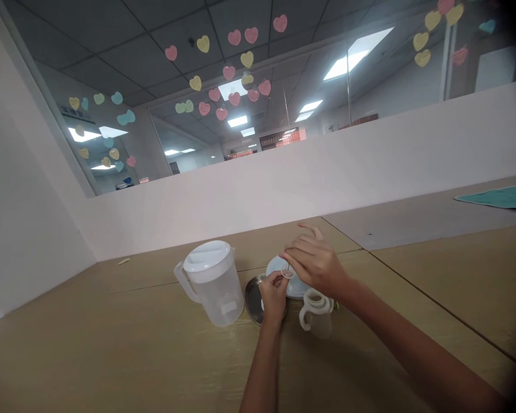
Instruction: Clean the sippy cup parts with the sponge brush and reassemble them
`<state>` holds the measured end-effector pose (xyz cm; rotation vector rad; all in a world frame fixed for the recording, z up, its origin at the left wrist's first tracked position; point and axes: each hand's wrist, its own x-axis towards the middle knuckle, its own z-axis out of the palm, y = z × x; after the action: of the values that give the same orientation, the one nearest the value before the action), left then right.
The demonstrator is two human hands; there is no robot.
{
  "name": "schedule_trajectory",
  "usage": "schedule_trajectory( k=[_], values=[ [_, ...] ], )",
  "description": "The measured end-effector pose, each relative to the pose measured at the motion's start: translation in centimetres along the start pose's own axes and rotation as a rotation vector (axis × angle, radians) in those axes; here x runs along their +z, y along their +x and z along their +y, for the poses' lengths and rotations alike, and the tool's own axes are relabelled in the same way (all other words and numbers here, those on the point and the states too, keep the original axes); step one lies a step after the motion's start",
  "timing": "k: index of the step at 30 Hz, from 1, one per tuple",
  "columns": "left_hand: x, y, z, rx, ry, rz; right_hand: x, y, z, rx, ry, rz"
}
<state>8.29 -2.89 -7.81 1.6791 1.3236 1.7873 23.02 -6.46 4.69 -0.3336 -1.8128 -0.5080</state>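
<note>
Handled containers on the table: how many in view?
2: the lidded pitcher left of the left hand, and the small bottle below the right hand in the picture. Others could be hidden.

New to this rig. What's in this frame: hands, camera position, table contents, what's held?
No machine here: these are one person's bare hands, seen by a head-worn camera looking forward and down. The left hand holds a small round piece. The right hand is pinched just above it; what it grips is too small to tell. On the table: a lidded pitcher, a dark round dish, a pale round plate, an open handled bottle and a teal cloth.
</note>
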Motion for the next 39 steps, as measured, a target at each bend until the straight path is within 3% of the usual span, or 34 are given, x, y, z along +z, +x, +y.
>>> schedule_trajectory(
  k=[4,6,9,12,15,16,21,26,28,31,36,39],
  values=[
    [-0.2,-0.1,-0.3,-0.016,0.043,0.013,-3.0,0.9,0.9,0.128,0.04,0.242],
    [-0.1,-0.2,-0.4,-0.021,0.029,0.039,-3.0,0.5,2.9,0.244,0.043,0.241],
    [0.0,-0.2,-0.6,-0.026,0.03,0.023,-0.7,-1.8,7.1,0.555,0.091,0.11],
    [0.2,-0.3,-1.0,-0.045,0.002,-0.002,3.0,-5.3,11.0,0.861,0.146,-0.182],
    [0.1,-0.4,-1.4,-0.071,-0.018,-0.035,5.8,-8.8,13.4,0.975,0.078,-0.443],
    [0.0,-0.4,-1.6,-0.077,-0.015,-0.046,6.4,-9.8,13.8,0.996,0.061,-0.475],
    [-0.6,-0.3,-1.7,-0.009,0.13,-0.026,6.9,-12.6,14.2,1.016,-0.059,-0.569],
    [-0.8,-0.1,-1.5,0.092,0.302,0.008,7.2,-11.3,12.8,0.901,-0.082,-0.616],
    [-0.7,-0.1,-1.5,0.088,0.314,-0.011,7.5,-10.1,11.5,0.805,0.095,-0.69],
    [-0.7,0.0,-1.6,0.068,0.297,-0.01,8.0,-8.5,9.2,0.645,0.604,-0.864],
    [-1.3,0.3,-2.1,0.081,0.271,0.038,8.1,-7.7,7.2,0.637,0.887,-0.756],
    [-1.4,0.4,-2.2,0.098,0.258,0.009,7.9,-7.7,7.1,0.661,1.004,-0.796]
  ],
)
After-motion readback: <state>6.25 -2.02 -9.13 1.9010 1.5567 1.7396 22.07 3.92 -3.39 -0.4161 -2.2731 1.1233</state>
